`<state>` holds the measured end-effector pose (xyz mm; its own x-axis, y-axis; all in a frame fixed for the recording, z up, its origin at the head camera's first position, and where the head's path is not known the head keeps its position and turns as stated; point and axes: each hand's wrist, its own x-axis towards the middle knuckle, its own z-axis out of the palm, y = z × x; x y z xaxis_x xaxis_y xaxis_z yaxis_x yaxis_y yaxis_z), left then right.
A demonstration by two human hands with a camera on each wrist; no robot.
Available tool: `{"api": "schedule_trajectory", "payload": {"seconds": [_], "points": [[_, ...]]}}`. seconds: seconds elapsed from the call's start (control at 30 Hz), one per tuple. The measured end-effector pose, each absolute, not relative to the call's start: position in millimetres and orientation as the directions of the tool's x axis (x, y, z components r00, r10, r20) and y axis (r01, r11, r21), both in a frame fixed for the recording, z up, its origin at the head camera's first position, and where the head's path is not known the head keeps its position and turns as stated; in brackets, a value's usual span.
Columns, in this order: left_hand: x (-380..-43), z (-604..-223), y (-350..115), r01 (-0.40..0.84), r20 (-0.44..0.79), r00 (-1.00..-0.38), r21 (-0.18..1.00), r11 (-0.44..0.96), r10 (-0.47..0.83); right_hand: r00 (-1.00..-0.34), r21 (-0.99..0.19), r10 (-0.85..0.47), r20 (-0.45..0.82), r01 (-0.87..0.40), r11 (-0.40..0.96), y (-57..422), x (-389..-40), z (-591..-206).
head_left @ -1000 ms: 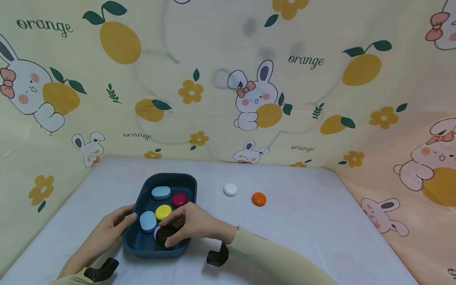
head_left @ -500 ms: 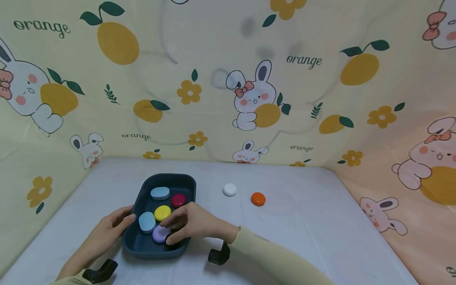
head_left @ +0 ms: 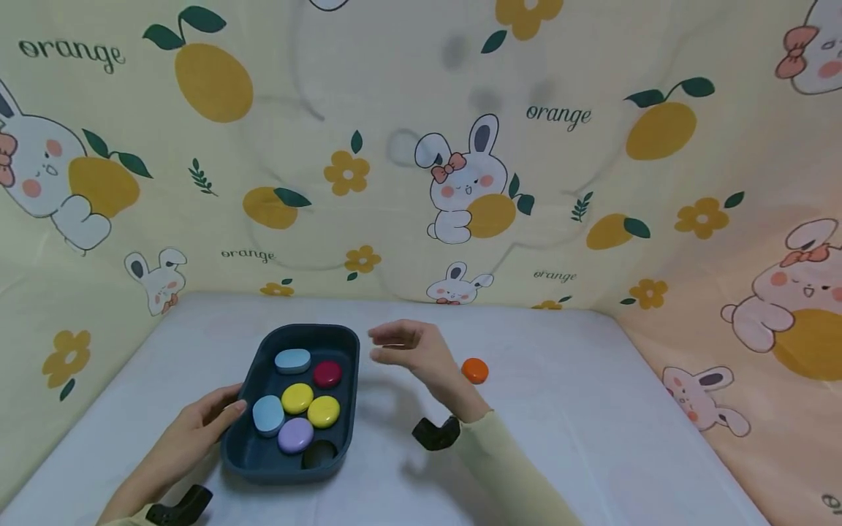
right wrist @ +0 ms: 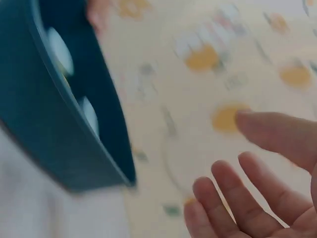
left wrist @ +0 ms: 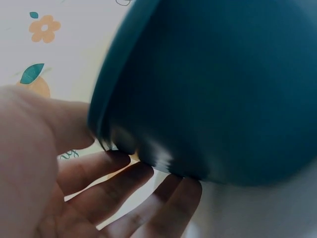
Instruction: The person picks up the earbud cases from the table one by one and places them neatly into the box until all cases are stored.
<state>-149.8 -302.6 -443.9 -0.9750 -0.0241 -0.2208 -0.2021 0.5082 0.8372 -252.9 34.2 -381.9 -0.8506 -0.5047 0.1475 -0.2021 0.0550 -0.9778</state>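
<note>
My left hand (head_left: pixel 200 429) grips the near left side of a dark blue tray (head_left: pixel 233 460). In the left wrist view its thumb lies at the rim and the fingertips (left wrist: pixel 190 191) touch the outer wall. Inside the tray lie glossy rounded pieces: two light blue (head_left: pixel 267 416), a red one (head_left: pixel 327 374), two yellow (head_left: pixel 297 398), a purple one (head_left: pixel 295 435) and a black one (head_left: pixel 320 454) in the near right corner. Right of the tray, my right hand (head_left: pixel 424 358) hovers over the table with nothing between its spread fingers, as the right wrist view confirms.
An orange disc (head_left: pixel 475 370) lies on the white tabletop (head_left: pixel 559 394) just beyond my right wrist. The white disc's earlier spot is covered by my right hand. Behind the table hangs a cloth (head_left: pixel 388 88) printed with rabbits and oranges.
My right hand let go of the black piece in the tray, then moved out to the right and away from me. A second yellow piece came into view. My left hand stayed on the tray.
</note>
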Motion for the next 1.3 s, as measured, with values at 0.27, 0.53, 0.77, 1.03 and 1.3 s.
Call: {"api": "schedule_trajectory", "payload": {"seconds": [0.27, 0.53, 0.77, 1.03, 1.3], "points": [[-148.9, -446.1, -308.2, -0.205, -0.223, -0.974, 0.841, 0.501, -0.023, -0.977, -0.979, -0.172, 0.126, -0.150, 0.136, 107.7, -271.8, -388.1], [-150.2, -443.3, -313.0, -0.190, -0.213, -0.977, 0.835, 0.516, -0.015, -0.999, -0.974, 0.015, 0.042, -0.037, 0.224, 145.0, -286.7, -406.8], [-151.6, -444.4, -308.3, -0.202, -0.227, -0.974, 0.836, 0.510, -0.014, -0.999, -0.952, 0.039, -0.031, 0.041, 0.303, 157.1, -295.1, -438.9], [-150.4, -446.1, -304.6, -0.213, -0.238, -0.971, 0.842, 0.496, -0.013, -0.997, -0.963, 0.041, -0.061, 0.070, 0.261, 165.2, -290.7, -456.4], [-151.1, -445.7, -304.7, -0.223, -0.249, -0.968, 0.838, 0.499, -0.015, -0.996, -0.961, 0.037, -0.087, 0.094, 0.262, 165.9, -291.6, -458.8]]}}
